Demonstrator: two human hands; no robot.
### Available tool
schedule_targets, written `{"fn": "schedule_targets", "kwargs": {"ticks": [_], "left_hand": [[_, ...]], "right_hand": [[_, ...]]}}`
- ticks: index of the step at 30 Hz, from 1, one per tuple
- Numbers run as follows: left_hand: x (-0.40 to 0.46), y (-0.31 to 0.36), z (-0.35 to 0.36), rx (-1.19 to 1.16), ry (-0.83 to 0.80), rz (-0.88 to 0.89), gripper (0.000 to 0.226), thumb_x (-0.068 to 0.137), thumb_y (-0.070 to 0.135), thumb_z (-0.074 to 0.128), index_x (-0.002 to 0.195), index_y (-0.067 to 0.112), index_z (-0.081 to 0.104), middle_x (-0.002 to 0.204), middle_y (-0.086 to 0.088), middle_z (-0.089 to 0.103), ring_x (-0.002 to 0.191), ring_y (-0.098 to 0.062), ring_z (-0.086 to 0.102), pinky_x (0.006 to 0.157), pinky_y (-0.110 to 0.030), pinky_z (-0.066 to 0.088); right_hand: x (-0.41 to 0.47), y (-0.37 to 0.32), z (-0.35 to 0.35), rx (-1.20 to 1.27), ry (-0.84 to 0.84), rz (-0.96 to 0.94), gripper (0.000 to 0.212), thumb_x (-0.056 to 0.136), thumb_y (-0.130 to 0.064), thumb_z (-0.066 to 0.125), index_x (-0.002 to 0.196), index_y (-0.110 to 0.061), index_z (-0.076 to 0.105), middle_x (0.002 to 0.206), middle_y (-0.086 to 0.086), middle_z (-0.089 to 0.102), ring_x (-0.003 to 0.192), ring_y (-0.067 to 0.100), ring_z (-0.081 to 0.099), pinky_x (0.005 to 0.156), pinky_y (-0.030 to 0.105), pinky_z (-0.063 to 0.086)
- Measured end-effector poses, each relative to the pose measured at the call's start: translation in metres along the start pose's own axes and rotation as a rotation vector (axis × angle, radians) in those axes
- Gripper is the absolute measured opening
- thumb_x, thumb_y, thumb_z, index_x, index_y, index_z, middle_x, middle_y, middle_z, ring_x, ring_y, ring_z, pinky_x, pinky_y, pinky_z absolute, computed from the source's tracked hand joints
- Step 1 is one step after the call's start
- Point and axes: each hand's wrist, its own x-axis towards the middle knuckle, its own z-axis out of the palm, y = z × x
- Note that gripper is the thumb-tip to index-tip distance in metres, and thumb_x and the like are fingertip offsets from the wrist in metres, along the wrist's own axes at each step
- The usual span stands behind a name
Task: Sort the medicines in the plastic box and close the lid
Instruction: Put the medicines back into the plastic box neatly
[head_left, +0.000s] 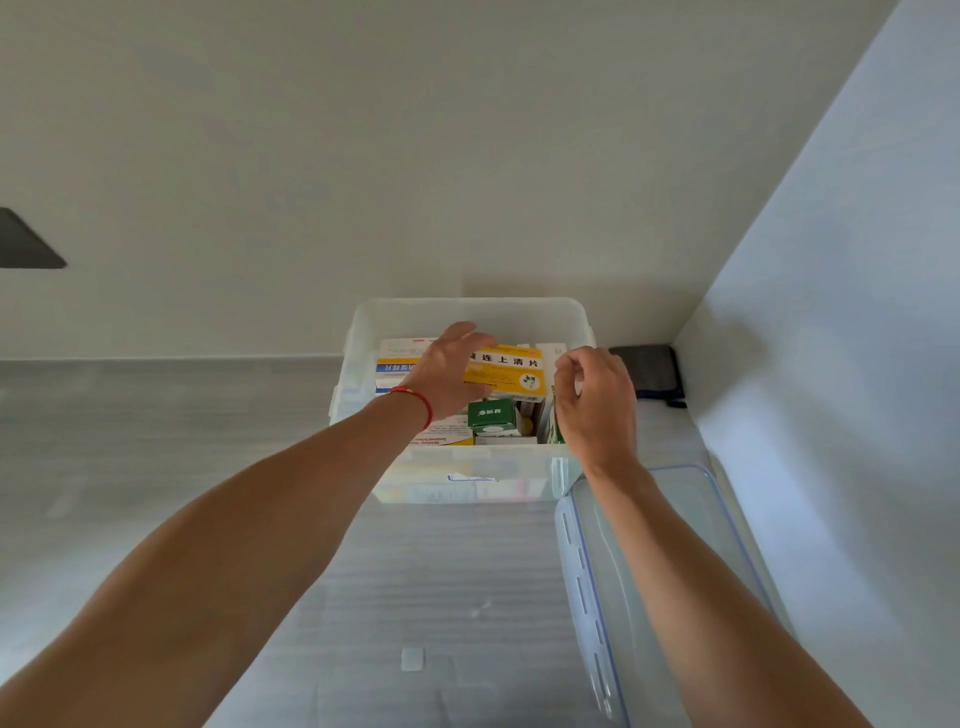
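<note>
A clear plastic box (470, 312) stands on the table against the wall, open and filled with medicine cartons. My left hand (449, 371) reaches into it and grips the left end of a yellow carton (511, 371) that lies on top of the others. Below that carton sit a small green carton (491, 414) and white and blue ones (397, 364). My right hand (597, 400) hovers over the box's right edge with loosely curled fingers and nothing visible in them, just above a green-and-white pack (555, 431). The clear lid (587, 571) lies flat on the table to the right.
A dark folded item (649, 371) lies in the corner behind the box, by the right wall (831, 338). The grey table (156, 415) stretches left, and a ribbed mat (441, 582) covers it in front of the box. A small white tag (413, 659) lies on the mat.
</note>
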Motion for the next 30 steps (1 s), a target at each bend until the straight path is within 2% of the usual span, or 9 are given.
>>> {"fn": "schedule_targets", "kwargs": {"ticks": [5,8,11,14,16,19,21,25,30], "left_hand": [[-0.021,0.014,-0.007,-0.095,0.165,-0.024,0.043,0.087,0.016,0.074,0.128,0.014,0.063,0.140,-0.006,0.054,0.128,-0.022,0.052,0.104,-0.022,0.038],[-0.050,0.032,-0.018,-0.106,0.283,0.114,0.031,0.088,0.007,0.068,0.120,0.009,0.067,0.122,-0.007,0.064,0.115,-0.021,0.060,0.102,-0.032,0.049],[-0.084,0.043,-0.019,-0.110,0.368,0.190,0.032,0.086,0.001,0.061,0.115,0.012,0.069,0.117,-0.005,0.068,0.110,-0.020,0.062,0.097,-0.032,0.051],[-0.110,0.048,-0.009,-0.073,0.345,0.207,0.025,0.088,0.009,0.062,0.113,0.013,0.069,0.114,-0.002,0.069,0.110,-0.019,0.062,0.096,-0.033,0.052],[-0.124,0.051,0.003,-0.026,0.322,0.234,0.025,0.088,0.008,0.064,0.112,0.011,0.069,0.115,-0.005,0.069,0.112,-0.021,0.062,0.097,-0.037,0.053],[-0.147,0.057,0.027,0.061,0.297,0.320,0.028,0.084,0.003,0.066,0.112,0.009,0.069,0.123,-0.008,0.066,0.124,-0.024,0.056,0.104,-0.034,0.049],[-0.160,0.062,0.042,0.074,0.269,0.349,0.032,0.084,0.003,0.065,0.115,0.011,0.068,0.132,-0.009,0.062,0.132,-0.026,0.051,0.109,-0.035,0.044],[-0.173,0.071,0.060,0.082,0.207,0.351,0.040,0.082,-0.001,0.065,0.119,0.011,0.067,0.137,-0.011,0.059,0.137,-0.028,0.047,0.110,-0.040,0.045],[-0.175,0.071,0.057,0.097,0.203,0.319,0.044,0.080,-0.004,0.066,0.122,0.009,0.066,0.138,-0.012,0.058,0.136,-0.030,0.047,0.109,-0.041,0.046]], "right_hand": [[0.000,-0.001,-0.004,0.092,0.047,-0.005,0.018,0.100,-0.011,0.053,0.091,-0.007,0.068,0.089,0.004,0.070,0.087,0.021,0.061,0.078,0.039,0.053],[-0.010,0.003,-0.016,0.241,0.152,0.044,0.019,0.103,-0.014,0.052,0.102,-0.008,0.070,0.099,0.003,0.071,0.091,0.018,0.065,0.079,0.027,0.055],[-0.042,0.027,-0.031,0.215,0.269,0.157,0.022,0.099,-0.015,0.050,0.109,-0.009,0.069,0.105,0.003,0.069,0.095,0.021,0.065,0.081,0.032,0.054],[-0.084,0.067,-0.045,0.051,0.022,0.427,0.026,0.094,-0.007,0.054,0.116,-0.007,0.066,0.115,0.012,0.068,0.107,0.031,0.064,0.094,0.045,0.052],[-0.110,0.093,-0.054,-0.122,-0.194,0.540,0.023,0.092,-0.010,0.058,0.114,-0.010,0.064,0.117,0.017,0.066,0.113,0.037,0.061,0.094,0.042,0.049],[-0.142,0.114,-0.067,-0.360,-0.367,0.638,0.032,0.093,-0.020,0.061,0.123,-0.010,0.060,0.125,0.017,0.061,0.120,0.037,0.057,0.096,0.044,0.049],[-0.158,0.122,-0.069,-0.504,-0.456,0.573,0.040,0.096,-0.027,0.061,0.133,-0.012,0.055,0.132,0.013,0.057,0.126,0.034,0.052,0.100,0.046,0.049],[-0.177,0.125,-0.060,-0.682,-0.488,0.517,0.037,0.100,-0.024,0.053,0.135,-0.012,0.049,0.130,0.009,0.053,0.124,0.028,0.052,0.094,0.041,0.053],[-0.186,0.124,-0.060,-0.801,-0.423,0.509,0.025,0.099,-0.020,0.050,0.123,-0.016,0.054,0.120,0.005,0.058,0.116,0.027,0.055,0.086,0.039,0.049]]}}
